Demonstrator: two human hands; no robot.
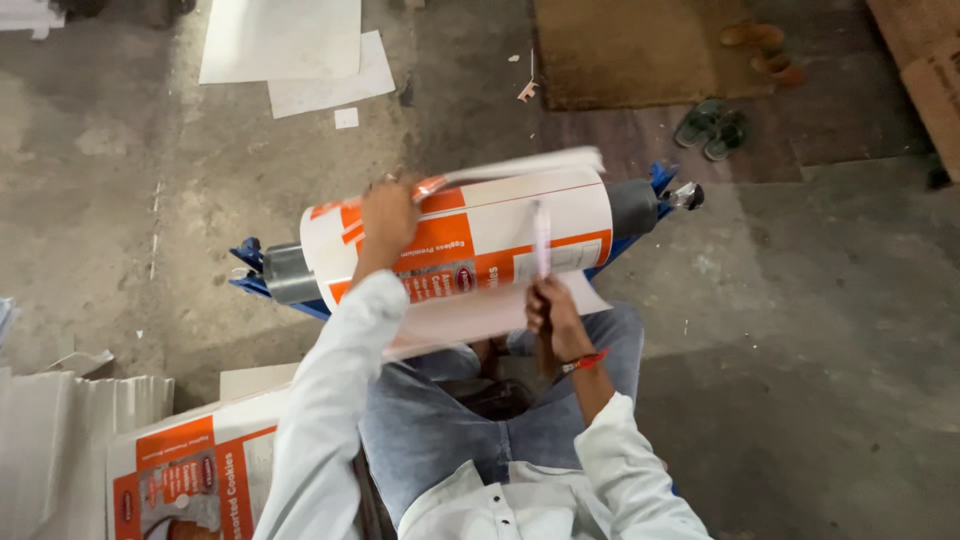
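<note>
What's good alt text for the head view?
Seen from above, a seated person's left hand presses a printed orange-and-white sheet on a roller; the right hand holds a thin white tool against it. More printed sheets lie lower left.

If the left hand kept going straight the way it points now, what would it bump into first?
The left hand already rests on the printed orange-and-white sheet curved over the grey roller, fingers pointing away from the person. Going on, it would probably slide over the sheet's far edge toward the concrete floor; depth is hard to judge.
</note>
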